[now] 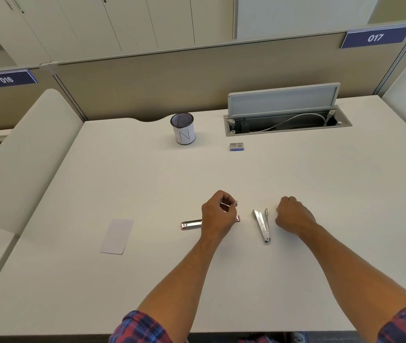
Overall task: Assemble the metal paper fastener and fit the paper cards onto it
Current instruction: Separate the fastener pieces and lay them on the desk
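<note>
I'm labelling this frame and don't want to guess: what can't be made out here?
All in the head view:
- Middle of the red-edged metal base: covered by the left hand.
- The thin metal piece which that hand pinches: mostly hidden by its fingers.
- Right hand: fingers curled away; whether it holds anything cannot be told.
- Print on the small box: too small.
- Inside of the mesh cup: too dark.

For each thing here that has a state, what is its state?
Left hand: pinches a thin metal strip.
Right hand: curled, seems to hold nothing.
Red-edged metal bar: flat on desk.
Metal stapler part: lies splayed open.
Paper card: flat, untouched.
Cable box lid: raised.
</note>
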